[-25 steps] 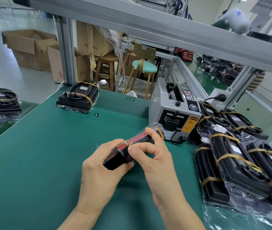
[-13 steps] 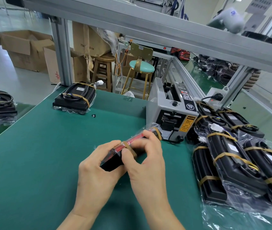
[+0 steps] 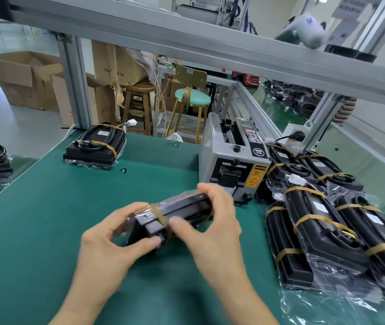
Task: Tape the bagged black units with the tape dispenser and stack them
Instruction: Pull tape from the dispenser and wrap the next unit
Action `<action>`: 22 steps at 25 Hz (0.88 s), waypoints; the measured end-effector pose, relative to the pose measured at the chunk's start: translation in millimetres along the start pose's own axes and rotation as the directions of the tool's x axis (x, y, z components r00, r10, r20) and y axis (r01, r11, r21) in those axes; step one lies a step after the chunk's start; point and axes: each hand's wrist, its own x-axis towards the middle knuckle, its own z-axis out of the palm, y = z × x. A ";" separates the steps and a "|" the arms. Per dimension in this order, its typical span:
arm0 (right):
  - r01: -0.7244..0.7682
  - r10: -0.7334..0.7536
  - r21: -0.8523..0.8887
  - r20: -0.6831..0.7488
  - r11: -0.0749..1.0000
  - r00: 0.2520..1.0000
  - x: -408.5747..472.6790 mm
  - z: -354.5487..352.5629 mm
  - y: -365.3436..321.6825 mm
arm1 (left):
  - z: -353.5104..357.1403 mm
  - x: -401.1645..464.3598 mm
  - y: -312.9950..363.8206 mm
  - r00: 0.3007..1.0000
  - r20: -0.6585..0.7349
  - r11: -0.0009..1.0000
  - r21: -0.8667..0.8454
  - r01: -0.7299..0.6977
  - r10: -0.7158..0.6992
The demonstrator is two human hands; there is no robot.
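Gripping one bagged black unit [image 3: 175, 219] at the table's [image 3: 46, 219] centre, the left hand [image 3: 114, 240] pinches its near end while the right hand [image 3: 212, 221] curls over its far end. Tan tape already bands it. Taped units [image 3: 322, 221] pile at three o'clock; another [image 3: 95, 146] lies at eleven. Stacking this one remains, I judge. The tape dispenser [image 3: 233, 165] at one o'clock bears a yellow warning label; a carton [image 3: 116, 64] reads "75x…0 cm".
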 end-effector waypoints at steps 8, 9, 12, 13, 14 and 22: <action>-0.197 0.125 0.203 0.321 0.959 0.939 46.1 -26.3 42.5 | -40.4 11.4 16.9 0.992 0.127 0.964 0.262 -0.053 0.020; -0.196 0.116 0.239 0.313 0.951 0.943 46.1 -25.2 46.2 | -33.6 13.6 28.4 0.979 0.141 0.884 0.426 -0.195 0.148; -0.216 0.104 0.308 0.342 0.926 0.934 48.3 -26.0 50.8 | 2.0 19.8 52.3 0.852 0.418 0.592 0.614 -0.522 0.316; -0.227 0.119 0.326 0.321 0.918 0.940 49.3 -26.4 51.2 | 13.0 21.4 56.2 0.834 0.466 0.543 0.636 -0.548 0.295; -0.235 0.155 0.343 0.245 0.909 0.957 52.0 -27.4 52.0 | 21.5 23.4 59.6 0.847 0.463 0.543 0.656 -0.525 0.259; -0.336 0.451 0.352 -0.321 0.873 0.833 106.0 -38.7 64.6 | 30.6 31.0 60.3 0.946 0.315 0.657 0.699 -0.284 0.074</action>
